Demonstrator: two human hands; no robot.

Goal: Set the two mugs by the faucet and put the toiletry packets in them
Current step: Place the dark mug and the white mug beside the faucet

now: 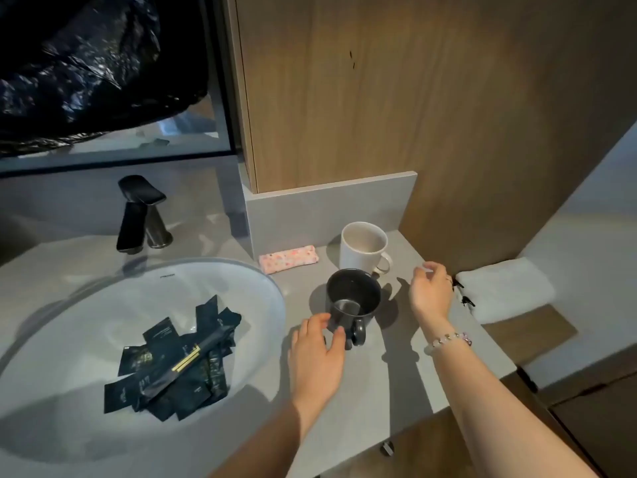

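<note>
Heaped in the white basin (241, 291) at the counter's left end: black toiletry packets (169, 367), a long slim one with gold bands lying across the top of the pile. Behind the basin, toward the counter's back edge, a dark faucet (141, 215), well apart from both mugs. Right of the basin rim, against the low back wall, a pink patterned pouch (289, 258) lying flat. On the bare grey counter (375, 381) right of the basin, near the middle: a black mug (351, 298), upright, handle pointing toward the front edge. Touching its near side, the left hand (317, 360), fingers spread and curling round the wall beside the handle, not closed tight. Just behind the black mug, toward the counter's back right corner, a white mug (363, 246), upright, handle to the right. Farther right, hovering over the counter's right edge, the right hand (431, 291), fingers loosely apart and holding nothing, a beaded bracelet (448, 339) on the wrist. Beyond that edge, a folded white towel (506, 291).
</note>
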